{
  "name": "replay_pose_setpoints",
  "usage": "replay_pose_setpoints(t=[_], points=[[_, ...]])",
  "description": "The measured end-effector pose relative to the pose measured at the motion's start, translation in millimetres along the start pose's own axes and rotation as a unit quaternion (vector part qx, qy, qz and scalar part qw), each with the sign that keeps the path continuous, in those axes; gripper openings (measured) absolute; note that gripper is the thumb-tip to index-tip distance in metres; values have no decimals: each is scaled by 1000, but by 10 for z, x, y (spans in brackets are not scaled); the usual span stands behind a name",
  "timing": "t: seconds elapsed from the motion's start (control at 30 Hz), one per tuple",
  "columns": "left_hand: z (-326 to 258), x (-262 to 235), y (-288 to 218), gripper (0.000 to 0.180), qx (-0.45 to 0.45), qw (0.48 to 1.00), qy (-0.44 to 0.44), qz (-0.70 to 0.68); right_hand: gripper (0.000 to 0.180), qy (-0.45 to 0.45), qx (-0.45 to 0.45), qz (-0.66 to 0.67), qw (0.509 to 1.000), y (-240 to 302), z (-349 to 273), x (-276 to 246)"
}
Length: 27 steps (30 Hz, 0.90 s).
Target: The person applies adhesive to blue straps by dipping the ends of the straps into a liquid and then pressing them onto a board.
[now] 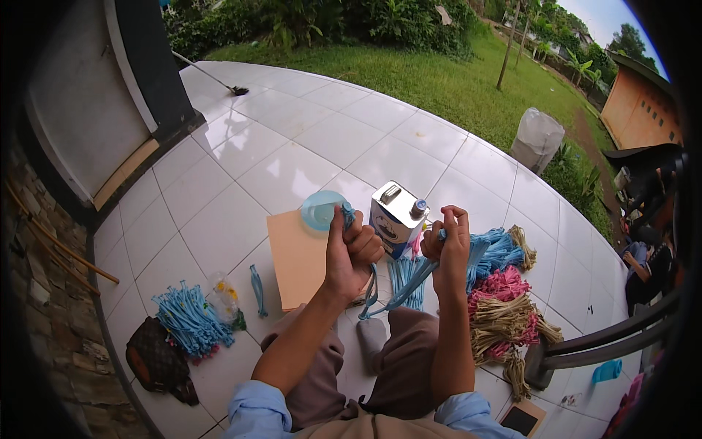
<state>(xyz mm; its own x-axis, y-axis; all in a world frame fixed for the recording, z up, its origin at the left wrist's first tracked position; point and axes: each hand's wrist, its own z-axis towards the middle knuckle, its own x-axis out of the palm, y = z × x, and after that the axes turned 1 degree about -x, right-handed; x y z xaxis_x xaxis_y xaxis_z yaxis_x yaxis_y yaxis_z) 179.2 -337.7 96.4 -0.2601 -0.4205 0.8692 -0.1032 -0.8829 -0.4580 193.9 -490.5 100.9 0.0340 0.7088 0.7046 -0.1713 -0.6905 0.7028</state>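
Observation:
My left hand [351, 256] is raised over my lap, its fingers closed around a light blue cord [411, 289]. One end of the cord pokes up beside my thumb. To its right, my right hand [450, 256] pinches another stretch of the same cord, and the slack hangs in a loop between both fists. Behind the hands stands a rectangular metal can [389, 222] with a blue cap. Loose blue cords [404, 274] lie in front of the can. A pale blue bowl [320, 212] rests at the far edge of a tan board [285, 252].
Bundles of blue cords [501, 247], pink cords [504, 285] and beige cords [504, 322] are heaped at right. At left lie more blue cords [189, 314], a clear plastic package [224, 296] and a dark brown bag [155, 358]. A dark chair [607, 336] stands at right.

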Motion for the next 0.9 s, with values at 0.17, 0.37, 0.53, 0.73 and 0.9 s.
replay_pose_setpoints(t=[0.17,0.37,0.53,0.73,0.9], points=[[35,5,148,49,-57,991,16,121,14,67,-49,-444,892,-257,79,-220],[27,42,186,48,-16,974,4,227,17,38,-231,-653,720,-175,-29,-109],[69,74,223,48,0,968,-2,252,11,-5,-229,-609,759,-44,-4,-98],[88,89,254,47,7,965,16,263,14,-22,-256,-621,740,-21,19,-202],[105,78,242,44,13,982,20,189,22,-19,-202,-695,690,47,-33,-200]])
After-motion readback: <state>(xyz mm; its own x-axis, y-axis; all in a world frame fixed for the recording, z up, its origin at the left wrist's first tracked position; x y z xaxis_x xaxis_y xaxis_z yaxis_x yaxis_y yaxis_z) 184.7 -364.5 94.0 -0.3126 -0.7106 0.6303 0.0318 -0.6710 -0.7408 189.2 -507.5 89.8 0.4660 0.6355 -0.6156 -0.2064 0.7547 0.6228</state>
